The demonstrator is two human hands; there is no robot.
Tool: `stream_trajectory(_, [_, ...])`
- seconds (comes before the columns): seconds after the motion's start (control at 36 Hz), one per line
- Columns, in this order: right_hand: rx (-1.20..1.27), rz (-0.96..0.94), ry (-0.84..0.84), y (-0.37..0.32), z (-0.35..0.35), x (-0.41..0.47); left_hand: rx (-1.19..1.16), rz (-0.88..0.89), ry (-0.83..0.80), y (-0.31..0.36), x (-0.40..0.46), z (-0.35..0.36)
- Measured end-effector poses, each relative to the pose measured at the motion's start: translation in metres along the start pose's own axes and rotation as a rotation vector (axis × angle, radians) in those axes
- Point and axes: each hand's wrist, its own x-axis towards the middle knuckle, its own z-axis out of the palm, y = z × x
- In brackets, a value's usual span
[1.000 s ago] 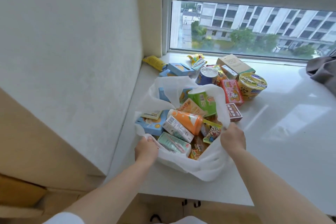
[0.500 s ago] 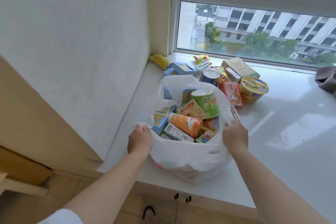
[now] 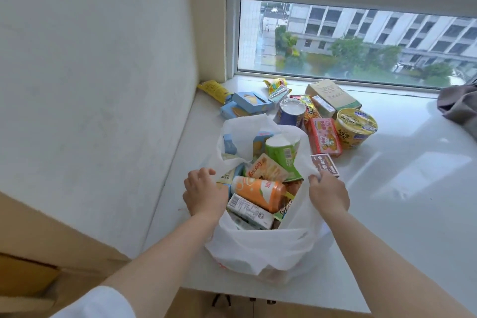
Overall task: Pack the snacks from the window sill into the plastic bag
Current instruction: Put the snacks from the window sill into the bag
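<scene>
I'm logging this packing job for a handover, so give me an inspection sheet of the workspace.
Surface: white window sill, glossy, mostly bare on the right.
Job's things: white plastic bag stands open, filled with snacks, an orange can on top; noodle bowl, pink box and blue boxes lie unpacked behind it.
Clutter: grey cloth at far right.
Hands: left hand and right hand each grip the bag's rim.
Cables: nothing seen.
Surroundings: wall to the left, window behind, cabinet below.

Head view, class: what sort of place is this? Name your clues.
Probably an upper-floor flat or dormitory room: a wide white window sill beneath a glass window overlooking buildings, with wooden cupboards below.
</scene>
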Motion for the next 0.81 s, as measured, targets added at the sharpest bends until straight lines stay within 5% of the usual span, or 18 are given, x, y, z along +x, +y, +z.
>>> stream_trajectory(0.36, [-0.04, 0.203, 0.136, 0.005, 0.0, 0.045, 0.245, 0.516, -0.077, 0.079, 0.09, 0.011])
stream_trajectory(0.61, [-0.009, 0.159, 0.314, -0.01, -0.019, 0.083, 0.28, 0.581, -0.163, 0.114, 0.116, 0.029])
stream_trajectory(0.81, [-0.036, 0.173, 0.133, -0.01, -0.003, 0.102, 0.302, 0.595, -0.202, 0.134, 0.13, 0.041])
